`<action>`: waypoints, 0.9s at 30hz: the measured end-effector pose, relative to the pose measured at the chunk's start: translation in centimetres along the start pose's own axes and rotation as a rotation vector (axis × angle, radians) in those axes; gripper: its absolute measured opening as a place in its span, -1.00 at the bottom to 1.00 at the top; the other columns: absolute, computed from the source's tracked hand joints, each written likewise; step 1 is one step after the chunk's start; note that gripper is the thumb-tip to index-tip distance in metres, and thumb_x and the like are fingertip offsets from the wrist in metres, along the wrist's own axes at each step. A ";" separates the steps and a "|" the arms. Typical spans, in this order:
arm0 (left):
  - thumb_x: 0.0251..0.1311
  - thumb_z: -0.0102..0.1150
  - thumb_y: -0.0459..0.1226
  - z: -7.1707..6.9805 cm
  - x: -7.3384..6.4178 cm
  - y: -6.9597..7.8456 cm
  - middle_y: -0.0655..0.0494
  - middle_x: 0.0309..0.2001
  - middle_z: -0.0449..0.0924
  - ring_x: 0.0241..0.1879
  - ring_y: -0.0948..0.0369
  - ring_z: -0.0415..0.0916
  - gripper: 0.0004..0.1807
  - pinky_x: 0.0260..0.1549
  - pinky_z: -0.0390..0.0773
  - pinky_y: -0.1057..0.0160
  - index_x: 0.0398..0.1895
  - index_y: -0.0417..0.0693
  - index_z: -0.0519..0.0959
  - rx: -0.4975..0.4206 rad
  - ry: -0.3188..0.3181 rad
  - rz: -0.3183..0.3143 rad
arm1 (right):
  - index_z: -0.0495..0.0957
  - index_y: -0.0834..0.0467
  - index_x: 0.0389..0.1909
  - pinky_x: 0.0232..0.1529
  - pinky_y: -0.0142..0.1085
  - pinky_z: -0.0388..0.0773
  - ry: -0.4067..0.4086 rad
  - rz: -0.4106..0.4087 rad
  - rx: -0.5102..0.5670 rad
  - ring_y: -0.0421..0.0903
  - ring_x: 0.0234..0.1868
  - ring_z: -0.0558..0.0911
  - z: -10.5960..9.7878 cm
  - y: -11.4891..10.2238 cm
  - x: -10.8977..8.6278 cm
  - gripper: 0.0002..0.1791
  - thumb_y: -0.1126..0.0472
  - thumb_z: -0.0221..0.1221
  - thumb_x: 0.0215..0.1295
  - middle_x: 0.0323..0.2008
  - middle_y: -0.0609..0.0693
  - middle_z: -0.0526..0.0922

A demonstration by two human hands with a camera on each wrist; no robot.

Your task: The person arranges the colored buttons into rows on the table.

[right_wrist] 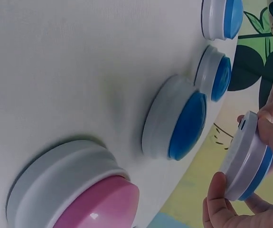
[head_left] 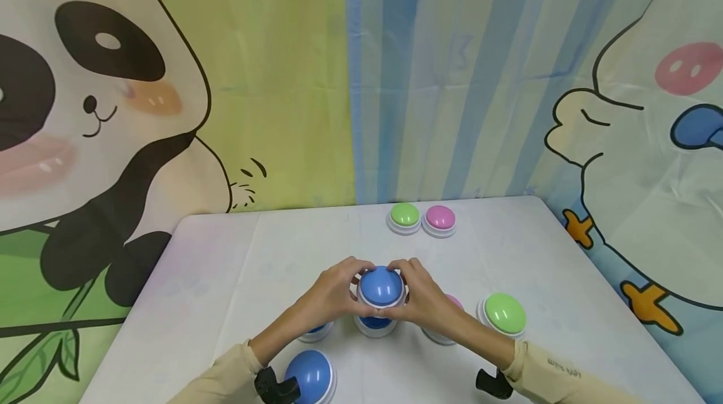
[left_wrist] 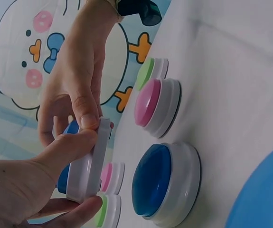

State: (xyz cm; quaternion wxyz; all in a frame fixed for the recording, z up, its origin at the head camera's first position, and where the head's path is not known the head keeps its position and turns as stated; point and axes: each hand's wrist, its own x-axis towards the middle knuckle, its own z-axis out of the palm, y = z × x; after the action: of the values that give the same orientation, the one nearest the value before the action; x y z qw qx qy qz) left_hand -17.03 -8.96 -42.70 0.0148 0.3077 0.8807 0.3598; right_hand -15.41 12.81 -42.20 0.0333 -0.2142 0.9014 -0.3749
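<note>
Both of my hands hold a blue domed push button (head_left: pixel 381 286) with a white round base, raised off the table. My left hand (head_left: pixel 334 292) grips its left side and my right hand (head_left: pixel 422 296) its right side, thumbs along the near edge. In the left wrist view, the held button is turned on edge, its white base (left_wrist: pixel 86 171) pinched between fingers and thumbs. Just beneath in the head view stands another blue button (head_left: pixel 375 324), partly covered by the held one. In the right wrist view, that lower blue button (right_wrist: pixel 188 126) rests on the table, apart from the held one.
On the white table (head_left: pixel 282 247), a large blue button (head_left: pixel 309 376) sits near the left forearm, and another blue button (head_left: pixel 316 332) is half hidden behind it. A pink button (left_wrist: pixel 148 102) and a green button (head_left: pixel 505 313) stand rightward. Green (head_left: pixel 405 214) and pink buttons (head_left: pixel 440 217) stand at the back.
</note>
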 end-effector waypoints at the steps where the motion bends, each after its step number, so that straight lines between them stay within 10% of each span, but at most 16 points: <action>1: -0.15 0.54 -0.04 0.1 -0.1 0.1 0.09 -0.06 0.55 -0.10 0.20 0.61 -0.25 -0.27 0.61 0.52 0.16 -0.08 0.48 0.001 0.003 0.007 | 0.37 0.17 0.12 -0.28 -0.48 0.54 0.000 -0.009 0.000 -0.13 -0.13 0.44 0.0 0.0 -0.2 -0.21 -0.01 0.51 -0.12 -0.13 0.06 0.41; 27: -0.19 0.52 0.09 1.0 -3.1 2.5 0.21 -0.13 0.51 -0.20 0.35 0.47 -0.22 -0.31 0.57 0.53 0.14 0.03 0.48 0.018 -0.004 0.015 | 0.36 0.08 0.10 -0.32 -0.44 0.58 -0.058 -0.018 0.035 -0.18 -0.17 0.44 -0.1 -1.4 -3.9 -0.22 -0.02 0.52 -0.14 -0.14 -0.04 0.40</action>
State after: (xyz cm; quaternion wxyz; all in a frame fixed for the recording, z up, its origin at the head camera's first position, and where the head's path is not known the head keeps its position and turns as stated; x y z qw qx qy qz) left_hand -12.96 -8.63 -42.40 0.0109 0.3152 0.8815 0.3515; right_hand -11.38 13.60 -41.59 0.0595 -0.2327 0.8914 -0.3844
